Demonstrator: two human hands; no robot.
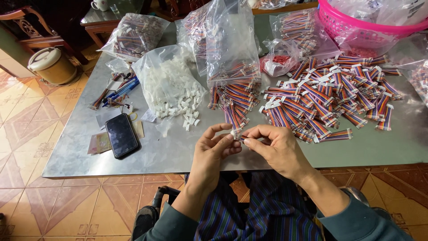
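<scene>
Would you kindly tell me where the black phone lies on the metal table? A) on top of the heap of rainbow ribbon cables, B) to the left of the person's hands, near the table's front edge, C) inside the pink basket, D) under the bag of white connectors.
B: the black phone lies flat on the metal table, left of the left hand and right hand, near the front edge.
</scene>
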